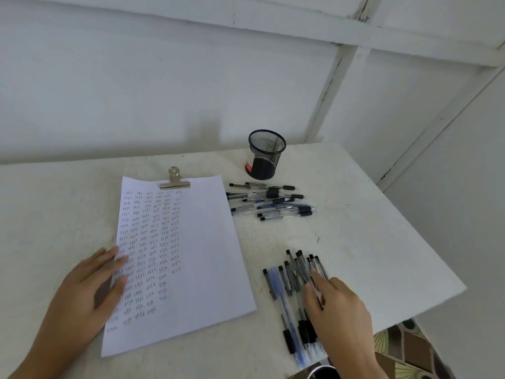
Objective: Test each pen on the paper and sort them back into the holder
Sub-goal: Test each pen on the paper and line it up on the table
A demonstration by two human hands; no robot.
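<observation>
A white sheet of paper (196, 258) lies in the middle of the table, its left half filled with rows of small ink marks, a metal clip (175, 180) at its top edge. My left hand (90, 291) rests flat on the sheet's left edge, fingers spread. A black mesh pen holder (265, 155) stands at the back, and it looks empty. One group of pens (270, 202) lies just in front of the holder. A nearer pile of pens (293, 280) lies to the right of the paper. My right hand (338, 310) lies on that pile, fingertips touching pens; no pen is lifted.
The table (369, 242) has a pale rough cover and ends at a slanted right edge, with patterned floor (410, 348) below. A white wall rises right behind the table. The dark rim of a round object (323, 372) shows at the bottom edge.
</observation>
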